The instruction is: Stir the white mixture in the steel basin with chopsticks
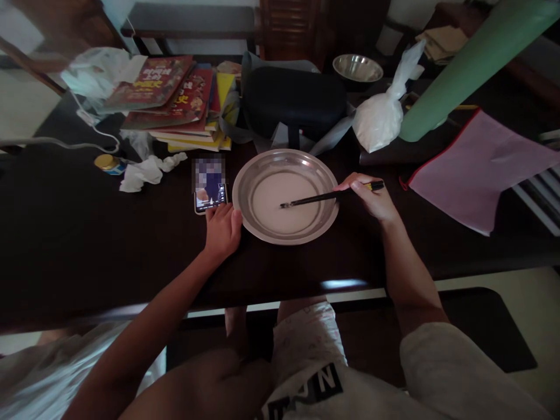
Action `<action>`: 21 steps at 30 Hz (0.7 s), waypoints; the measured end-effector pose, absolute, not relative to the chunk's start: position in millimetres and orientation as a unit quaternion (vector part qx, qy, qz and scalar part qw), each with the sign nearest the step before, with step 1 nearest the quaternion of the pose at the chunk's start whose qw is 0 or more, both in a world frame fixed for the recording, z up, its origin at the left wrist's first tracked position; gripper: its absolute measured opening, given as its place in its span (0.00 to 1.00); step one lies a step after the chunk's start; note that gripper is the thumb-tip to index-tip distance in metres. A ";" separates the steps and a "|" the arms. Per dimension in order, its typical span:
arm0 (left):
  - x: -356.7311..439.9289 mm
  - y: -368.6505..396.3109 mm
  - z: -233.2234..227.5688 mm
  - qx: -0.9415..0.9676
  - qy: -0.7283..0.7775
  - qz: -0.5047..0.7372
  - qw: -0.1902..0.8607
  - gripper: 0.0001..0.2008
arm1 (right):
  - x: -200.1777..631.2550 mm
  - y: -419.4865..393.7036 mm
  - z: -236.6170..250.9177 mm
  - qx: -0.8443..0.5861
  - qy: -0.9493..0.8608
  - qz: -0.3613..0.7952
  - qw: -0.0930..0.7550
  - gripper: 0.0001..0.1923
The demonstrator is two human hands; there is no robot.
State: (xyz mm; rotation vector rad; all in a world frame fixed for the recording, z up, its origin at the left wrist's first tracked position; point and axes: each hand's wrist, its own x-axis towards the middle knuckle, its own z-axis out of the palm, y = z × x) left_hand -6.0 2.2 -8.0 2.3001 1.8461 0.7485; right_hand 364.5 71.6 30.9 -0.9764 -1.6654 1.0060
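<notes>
Your right hand [371, 198] pinches thin dark chopsticks [326, 198], tips in the pale liquid of the round steel plate [245, 204] mid-table. Your left hand [223, 230] lies loosely flat against its rim, fingertips on the blurred-screen phone [210, 185].

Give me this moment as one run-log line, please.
right hand: holds chopsticks in metal plate | left hand: beside plate, touching phone

Both arms are bare to the shoulder, the left hand [222, 230] and right hand [371, 198] ungloved. The person wears pale patterned shorts [306, 338] and a light top with dark block lettering.
</notes>
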 end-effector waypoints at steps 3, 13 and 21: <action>-5.9 2.2 -8.5 0.756 0.604 0.250 0.043 0.27 | 364.9 71.6 31.5 -0.416 -0.658 0.398 0.486 0.14; -6.4 2.4 -8.8 0.762 0.592 0.262 0.035 0.27 | 365.3 71.6 30.8 -0.415 -0.657 0.393 0.492 0.14; -5.0 2.4 -7.2 0.762 0.593 0.259 0.034 0.27 | 364.5 71.0 31.6 -0.399 -0.676 0.403 0.471 0.12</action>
